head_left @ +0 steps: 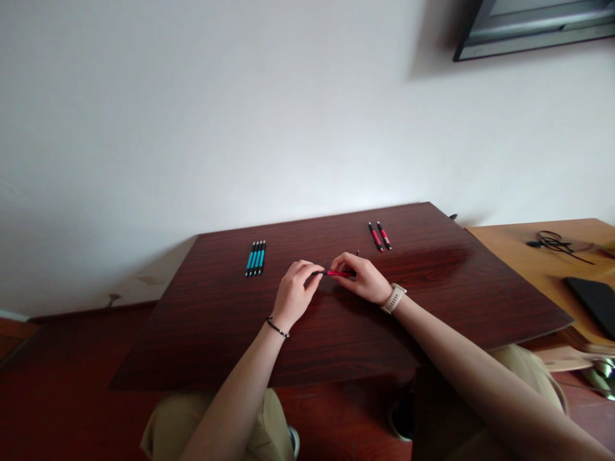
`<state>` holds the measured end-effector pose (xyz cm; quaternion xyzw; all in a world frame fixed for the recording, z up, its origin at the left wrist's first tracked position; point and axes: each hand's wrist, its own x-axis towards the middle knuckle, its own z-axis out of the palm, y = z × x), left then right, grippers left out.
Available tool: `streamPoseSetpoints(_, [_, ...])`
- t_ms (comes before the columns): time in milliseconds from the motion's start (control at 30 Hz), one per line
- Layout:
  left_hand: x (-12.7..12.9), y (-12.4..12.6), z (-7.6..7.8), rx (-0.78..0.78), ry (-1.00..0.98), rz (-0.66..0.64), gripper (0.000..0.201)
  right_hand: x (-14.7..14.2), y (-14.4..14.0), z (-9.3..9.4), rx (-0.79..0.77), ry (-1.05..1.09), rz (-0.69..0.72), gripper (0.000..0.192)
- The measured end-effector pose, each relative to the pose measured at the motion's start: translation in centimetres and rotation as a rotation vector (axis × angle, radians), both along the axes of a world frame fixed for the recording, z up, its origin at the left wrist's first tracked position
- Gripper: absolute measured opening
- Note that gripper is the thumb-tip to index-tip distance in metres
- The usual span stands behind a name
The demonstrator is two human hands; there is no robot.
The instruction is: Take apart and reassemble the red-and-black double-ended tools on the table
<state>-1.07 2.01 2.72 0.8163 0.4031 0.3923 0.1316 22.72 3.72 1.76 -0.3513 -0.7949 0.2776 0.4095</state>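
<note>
Head view: both hands meet over the middle of the dark wooden table [216, 333]. The left hand [294, 296] pinches the dark end of a red pen [336, 273], and the right hand [361, 279] closes its fingers around the other end, holding it just above the tabletop. Four blue pens [255, 258] lie together to the left, two red pens [379, 235] farther back on the right. A small dark piece [358, 253] lies beyond the right hand; a careless sweep of that hand could, I judge, knock it away.
</note>
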Motion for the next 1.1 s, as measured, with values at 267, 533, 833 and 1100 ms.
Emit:
streamPoseSetpoints(267, [-0.1,0.1,-0.1,-0.075,-0.107,0.001,0.014,0.2,0.0,-0.1,-0.02,0.055,-0.055,0.019])
streamPoseSetpoints(533, [-0.1,0.1,0.1,-0.093,-0.15,-0.001,0.011,0.0,-0.2,-0.2,-0.031,0.079,-0.072,0.026])
streamPoseSetpoints(833, [0.0,0.3,0.3,-0.128,-0.255,0.072,0.01,0.1,0.1,-0.1,-0.067,0.12,-0.098,0.031])
streamPoseSetpoints(1100, [-0.9,1.1,-0.7,-0.179,-0.353,0.12,0.017,0.2,0.8,-0.8,-0.184,0.338,-0.112,0.036])
